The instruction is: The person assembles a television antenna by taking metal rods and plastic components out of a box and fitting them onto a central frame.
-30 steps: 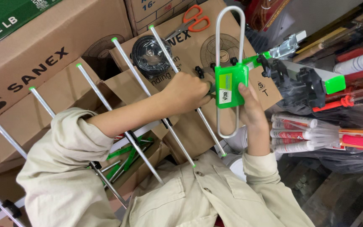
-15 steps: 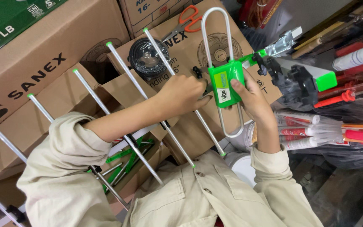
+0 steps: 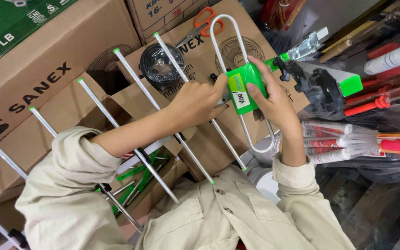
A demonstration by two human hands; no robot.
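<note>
Change: over the last second I have swung the antenna [image 3: 172, 120] a little; the green junction box [image 3: 245, 88] now sits lower and more to the middle of my view, and the white loop [image 3: 237, 83] tilts further to the left than it did.
Meaning: the box is turned more squarely towards me, so I judge I am fitting or tightening something at its left edge, not yet done.
Left hand [image 3: 195, 103]: closed into a loose fist round the boom just left of the green box, thumb pushed against the box's edge; whatever small part the fingers grip is hidden.
Right hand [image 3: 274, 102]: wrapped round the green box from the right, thumb laid flat on its front label, fingers behind, steadying it.
Arms: left forearm reaches up across the aluminium rods [image 3: 116, 111]; right forearm rises nearly straight from my cuff.
Antenna position: held in the air before my chest, its rods fanning down-left across the cardboard boxes [image 3: 47, 60].
Nearby: orange-handled scissors [image 3: 200, 25] and a black cable coil [image 3: 160, 65] lie on the box behind; bagged tubes [image 3: 343, 141] sit to the right.
</note>
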